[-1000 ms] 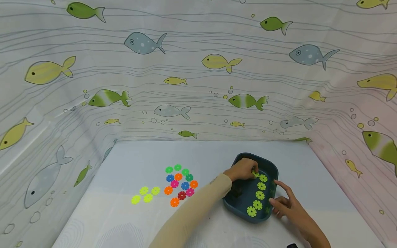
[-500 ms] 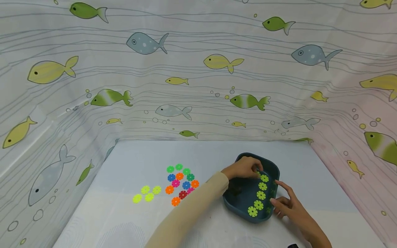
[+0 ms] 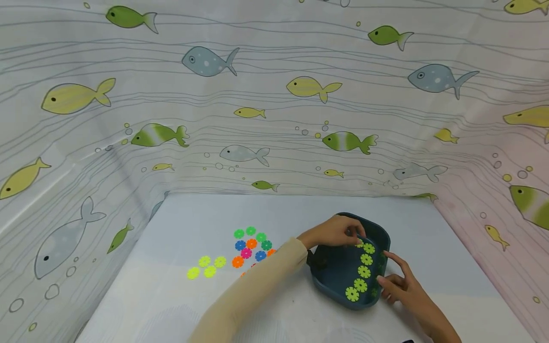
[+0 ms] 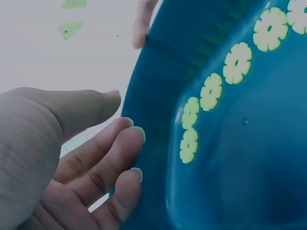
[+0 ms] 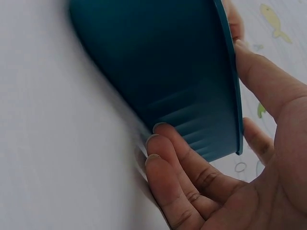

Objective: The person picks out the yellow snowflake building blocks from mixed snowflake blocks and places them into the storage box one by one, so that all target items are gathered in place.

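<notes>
A moment ago we see a yellow-green flower disc tilted at the fingertips of the person's left grip [image 3: 343, 230]; now that newest disc [image 4: 189, 145] lies flat at the far end of a row [image 3: 364, 272] inside the blue tray [image 3: 336, 278]. We judge that this settles it as the sixth piece along the tray's right side. The left grip is released: its thumb and loosely bent fingers stand apart, holding nothing, over the tray's far wall; whether they touch it, we cannot tell. The right grip [image 3: 405, 286] holds the tray at its right side, fingers curled against the outer wall.

Four more yellow discs [image 3: 209, 271] rest on the white table [image 3: 197, 214], well left of the tray. Between them and the tray we find a cluster of mixed-colour discs [image 3: 246, 253], its near part now more hidden by the beige sleeve [image 3: 253, 286].

For moving, we note the raised rim all round, with the right grip taking up the right edge. The widest bare tray floor is left of the row. Behind the tray, a strip of table runs back to the fish-printed curtain [image 3: 296, 162].
</notes>
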`<state>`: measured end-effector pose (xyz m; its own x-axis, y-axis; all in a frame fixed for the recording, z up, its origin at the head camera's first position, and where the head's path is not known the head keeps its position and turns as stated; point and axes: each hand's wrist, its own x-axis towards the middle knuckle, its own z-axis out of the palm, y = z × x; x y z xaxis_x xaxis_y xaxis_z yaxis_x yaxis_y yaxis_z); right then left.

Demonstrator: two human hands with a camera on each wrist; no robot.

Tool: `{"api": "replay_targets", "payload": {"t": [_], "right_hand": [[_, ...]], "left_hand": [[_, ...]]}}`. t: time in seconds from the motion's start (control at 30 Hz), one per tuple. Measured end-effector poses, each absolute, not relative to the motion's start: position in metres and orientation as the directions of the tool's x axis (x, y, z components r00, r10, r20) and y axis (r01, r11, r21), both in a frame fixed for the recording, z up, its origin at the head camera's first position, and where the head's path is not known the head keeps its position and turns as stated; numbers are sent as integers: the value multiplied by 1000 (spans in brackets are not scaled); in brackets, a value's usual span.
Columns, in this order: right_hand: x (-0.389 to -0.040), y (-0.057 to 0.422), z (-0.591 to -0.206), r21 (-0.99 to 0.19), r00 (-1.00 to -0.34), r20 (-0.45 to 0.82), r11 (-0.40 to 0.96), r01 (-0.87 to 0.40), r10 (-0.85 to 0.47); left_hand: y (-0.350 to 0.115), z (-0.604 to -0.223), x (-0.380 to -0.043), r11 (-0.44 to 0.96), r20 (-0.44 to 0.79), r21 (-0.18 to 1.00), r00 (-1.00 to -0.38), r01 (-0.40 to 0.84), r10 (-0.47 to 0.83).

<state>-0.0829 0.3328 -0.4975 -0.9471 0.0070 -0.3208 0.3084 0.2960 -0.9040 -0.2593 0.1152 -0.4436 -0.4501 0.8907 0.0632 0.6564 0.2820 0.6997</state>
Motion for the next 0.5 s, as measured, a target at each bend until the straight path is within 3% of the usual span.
{"api": "replay_targets", "payload": {"t": [0.5], "right_hand": [[-80,330,-496,-886,-941,-337,326,330,37]], "left_hand": [[73,-432,-252,245,114,703,-446,667,888]]}}
